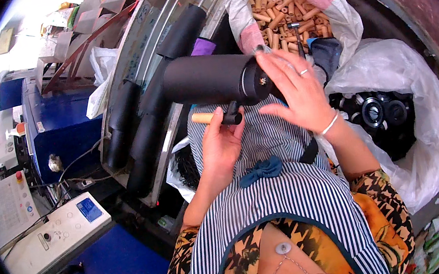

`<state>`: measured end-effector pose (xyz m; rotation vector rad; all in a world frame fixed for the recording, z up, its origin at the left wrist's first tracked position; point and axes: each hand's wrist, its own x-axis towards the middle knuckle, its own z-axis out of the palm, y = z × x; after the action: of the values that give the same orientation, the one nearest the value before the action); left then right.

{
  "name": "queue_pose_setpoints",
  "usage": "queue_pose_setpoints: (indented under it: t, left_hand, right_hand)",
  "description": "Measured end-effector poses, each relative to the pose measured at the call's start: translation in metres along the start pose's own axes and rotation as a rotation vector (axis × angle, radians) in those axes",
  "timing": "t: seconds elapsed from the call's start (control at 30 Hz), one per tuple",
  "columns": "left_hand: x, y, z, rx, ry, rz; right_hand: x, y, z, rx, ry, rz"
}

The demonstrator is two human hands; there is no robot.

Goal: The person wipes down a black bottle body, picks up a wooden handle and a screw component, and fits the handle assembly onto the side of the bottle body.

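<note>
Left hand pinching a wood-tipped fitting; I extend my right hand flat, ungripping, at the pale-marked black cylinder.

Right fingers apparently against cylinder

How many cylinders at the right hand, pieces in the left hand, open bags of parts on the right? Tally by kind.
Large black cylinder at right hand: 1
Wood-and-black piece in left hand: 1
Bag of wooden tubes: 1
Bag of black round parts: 1
Total: 4
</note>
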<state>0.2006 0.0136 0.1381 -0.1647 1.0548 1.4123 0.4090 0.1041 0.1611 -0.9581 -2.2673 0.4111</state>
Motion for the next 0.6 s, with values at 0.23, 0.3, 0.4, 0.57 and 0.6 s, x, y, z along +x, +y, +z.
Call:
queue_pose_setpoints:
  t: [0.23, 0.3, 0.4, 0.57, 0.6]
  left_hand:
    - [-0.009, -0.006, 0.011, 0.103, -0.084, 0.17]
    - [-0.01, -0.011, 0.017, 0.126, -0.099, 0.258]
    - [0.001, -0.023, -0.001, 0.236, -0.134, 0.45]
    - [0.021, -0.024, -0.022, 0.462, -0.167, 0.762]
    - [0.026, -0.023, -0.023, 0.476, -0.16, 0.763]
  right_hand:
    - [-0.021, 0.014, 0.052, 0.221, 0.03, 0.393]
    - [-0.018, 0.013, 0.072, 0.501, 0.101, 0.555]
    - [-0.012, 0.007, 0.083, 1.326, -0.045, 1.033]
    - [-0.008, 0.003, 0.077, 1.773, -0.146, 1.171]
    - [-0.011, -0.003, 0.076, 1.856, -0.142, 1.118]
